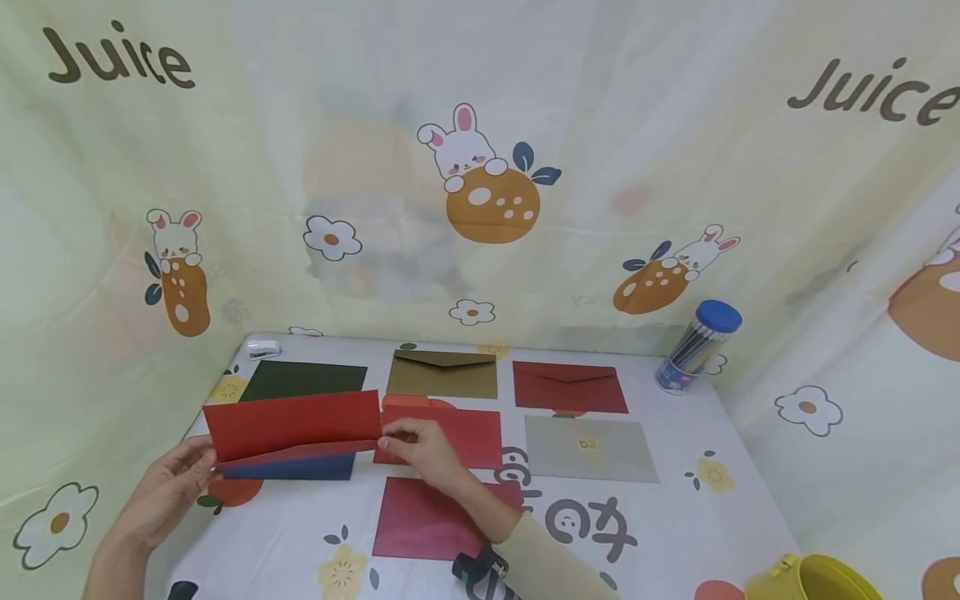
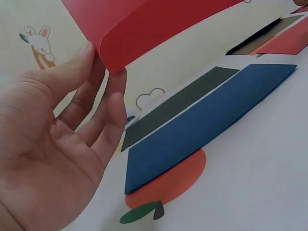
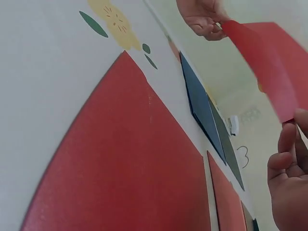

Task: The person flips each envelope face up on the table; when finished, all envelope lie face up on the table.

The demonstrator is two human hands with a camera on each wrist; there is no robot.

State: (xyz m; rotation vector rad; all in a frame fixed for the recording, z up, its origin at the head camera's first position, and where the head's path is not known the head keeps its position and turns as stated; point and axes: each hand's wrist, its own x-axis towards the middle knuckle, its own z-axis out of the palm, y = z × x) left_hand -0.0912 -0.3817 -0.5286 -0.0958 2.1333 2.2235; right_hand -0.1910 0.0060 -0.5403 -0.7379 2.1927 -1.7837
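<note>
A red envelope [image 1: 292, 429] is held up above the worktop [image 1: 675, 508], its left end pinched by the fingers of the left hand [image 1: 168, 492], its right end gripped by the right hand [image 1: 423, 450]. It appears lifted but not yet opened or filled. Beneath it a navy envelope [image 1: 300, 468] lies flat. Toward twelve o'clock, smooth matte rectangular envelopes lie in rows: dark green [image 1: 303, 381], olive [image 1: 442, 375], crimson [image 1: 570, 387].

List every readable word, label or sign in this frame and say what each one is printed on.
"Juice": backdrop cloth, upper left.
"Juice": backdrop cloth, upper right, cut off by the frame edge.
Large dark characters on the tablecloth: partly hidden by the right sleeve, not readable.
Small gold mark on the grey envelope: too small to read.
Pencil tube: no legible label.
</note>
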